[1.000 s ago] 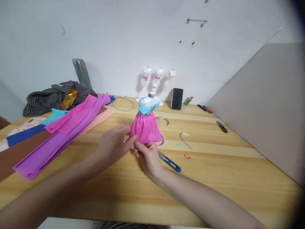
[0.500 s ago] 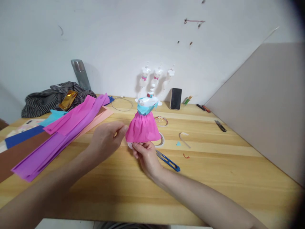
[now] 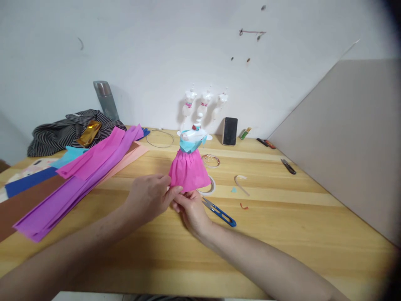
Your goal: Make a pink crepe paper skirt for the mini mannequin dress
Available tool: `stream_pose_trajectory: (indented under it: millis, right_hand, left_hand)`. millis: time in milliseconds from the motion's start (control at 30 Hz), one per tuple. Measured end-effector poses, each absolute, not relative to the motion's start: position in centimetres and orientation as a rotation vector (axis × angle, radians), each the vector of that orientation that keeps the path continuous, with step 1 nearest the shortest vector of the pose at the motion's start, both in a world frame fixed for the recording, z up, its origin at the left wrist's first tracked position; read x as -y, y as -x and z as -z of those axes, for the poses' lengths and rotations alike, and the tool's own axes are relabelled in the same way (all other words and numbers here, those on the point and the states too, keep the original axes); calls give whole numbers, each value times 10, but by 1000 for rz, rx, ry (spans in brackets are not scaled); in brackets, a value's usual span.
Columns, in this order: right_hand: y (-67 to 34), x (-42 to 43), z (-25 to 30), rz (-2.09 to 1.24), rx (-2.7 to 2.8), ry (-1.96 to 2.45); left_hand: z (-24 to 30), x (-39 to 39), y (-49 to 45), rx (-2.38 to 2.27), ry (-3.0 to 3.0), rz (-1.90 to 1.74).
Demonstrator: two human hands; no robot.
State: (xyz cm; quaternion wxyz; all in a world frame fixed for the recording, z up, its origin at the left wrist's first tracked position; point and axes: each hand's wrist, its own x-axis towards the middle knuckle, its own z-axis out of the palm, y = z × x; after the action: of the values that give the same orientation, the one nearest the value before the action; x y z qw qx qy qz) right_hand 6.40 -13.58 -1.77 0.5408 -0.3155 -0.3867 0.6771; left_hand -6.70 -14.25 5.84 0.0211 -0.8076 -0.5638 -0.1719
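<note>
In front of me stands a small white dress-form figure [image 3: 194, 134] with a light-blue crepe-paper top [image 3: 189, 145] and a gathered pink paper skirt [image 3: 189, 170]. My left hand [image 3: 150, 193] pinches the skirt's lower left hem between thumb and fingers. Close beside it, my right hand [image 3: 191, 209] also has its fingers closed on the front hem, from below. The two hands nearly touch, and they hide the figure's base. Blue thread snips [image 3: 223, 215] lie just right of my right hand, and a white ring [image 3: 210, 188], perhaps a tape roll, shows behind the skirt.
Strips of coloured crepe paper [image 3: 84, 184] spread over the left side. Behind them are a striped cloth [image 3: 56, 133] and a bottle [image 3: 106, 100]. Three white figures [image 3: 204, 102] stand by the wall. A phone [image 3: 229, 131] and a utility knife [image 3: 288, 166] are to the right.
My left hand has moved right and slightly down, from beside the skirt onto its hem. The hem's left side is drawn inward. My right hand stays at the hem.
</note>
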Motion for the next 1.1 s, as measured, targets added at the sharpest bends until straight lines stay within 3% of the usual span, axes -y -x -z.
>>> stream_pose_trajectory:
  millis: [233,800,1100]
  right_hand:
    - [-62,144,19,-1784,954,724]
    - [-72,159,8,-1818,1520,673]
    - [-80,160,-2,-1695,1780,589]
  left_hand:
    - [-88,123,61,1638,2359,1197]
    - [-106,80,54,1888,2699,1767]
    - [-91,52,94,2021,2531,2892]
